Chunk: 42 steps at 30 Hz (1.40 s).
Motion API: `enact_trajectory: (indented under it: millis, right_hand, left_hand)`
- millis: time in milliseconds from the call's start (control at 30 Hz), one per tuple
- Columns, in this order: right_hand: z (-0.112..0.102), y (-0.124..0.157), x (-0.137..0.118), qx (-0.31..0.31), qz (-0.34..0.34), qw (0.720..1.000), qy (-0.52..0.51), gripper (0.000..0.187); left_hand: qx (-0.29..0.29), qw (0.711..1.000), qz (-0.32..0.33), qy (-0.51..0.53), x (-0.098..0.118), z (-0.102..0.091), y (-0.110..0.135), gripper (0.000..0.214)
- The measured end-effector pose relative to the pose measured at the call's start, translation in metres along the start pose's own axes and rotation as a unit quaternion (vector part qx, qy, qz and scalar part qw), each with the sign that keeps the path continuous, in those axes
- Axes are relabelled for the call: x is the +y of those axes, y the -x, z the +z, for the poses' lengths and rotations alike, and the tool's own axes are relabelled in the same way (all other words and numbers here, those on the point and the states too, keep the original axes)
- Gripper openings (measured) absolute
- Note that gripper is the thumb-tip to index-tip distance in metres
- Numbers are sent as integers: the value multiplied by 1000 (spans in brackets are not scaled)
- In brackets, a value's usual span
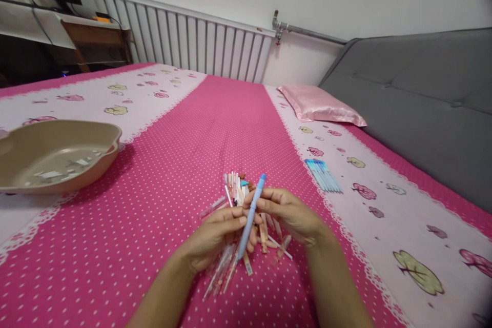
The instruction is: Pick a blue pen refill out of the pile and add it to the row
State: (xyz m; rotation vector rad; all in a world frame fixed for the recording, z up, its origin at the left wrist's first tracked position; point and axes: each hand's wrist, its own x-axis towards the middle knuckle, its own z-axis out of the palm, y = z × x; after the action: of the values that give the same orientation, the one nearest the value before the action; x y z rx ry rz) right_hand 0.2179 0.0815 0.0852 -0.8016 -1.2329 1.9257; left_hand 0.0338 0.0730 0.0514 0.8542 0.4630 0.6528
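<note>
Toward the near edge of the bed (172,128), midway across, gripping a light-blue pen (250,218) between both hands. Closed round the lower barrel with the left hand (213,238), a few clear pens (221,270) seemingly trapped under the same fingers (229,215); nipped on the upper barrel, just below the cap, by the curled right hand (294,215). Held near upright, tilted slightly right, above a loose pile of pens (236,187) lying on the sheet. Probably light, stiff, smooth plastic: apt to roll or slip, not to bend. Best taken mid-barrel, thumb against forefinger, not by the cap, likely only pushed on. Well apart toward the right edge, a neat row of blue pens (323,175); by the left edge, a tan tray (88,171).
</note>
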Motion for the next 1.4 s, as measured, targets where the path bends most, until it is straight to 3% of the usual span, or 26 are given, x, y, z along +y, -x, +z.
enact_trajectory:
  millis: [533, 700, 933, 1167, 1400]
  right_hand:
    - [-2, -2, 4, 4, 9, 1000, -4, 27]
    - [-1, -2, 3, 11, 14, 1000, 12, 32]
    - [3, -2, -2, 88, -18, 994, 62, 31]
    - [0, -4, 0, 110, -35, 989, 97, 28]
    - [1, -3, 2, 102, -11, 994, 21, 27]
  left_hand:
    - [-27, 999, 21, -15, 1, 2, 1, 21]
    - [-6, 1000, 21, -21, -1, 0, 0, 20]
    - [48, 997, 45, -39, -4, 0, -3, 22]
    - [73, 995, 49, -39, -1, 5, -3, 23]
    - [60, 997, 38, -32, -2, 3, -4, 21]
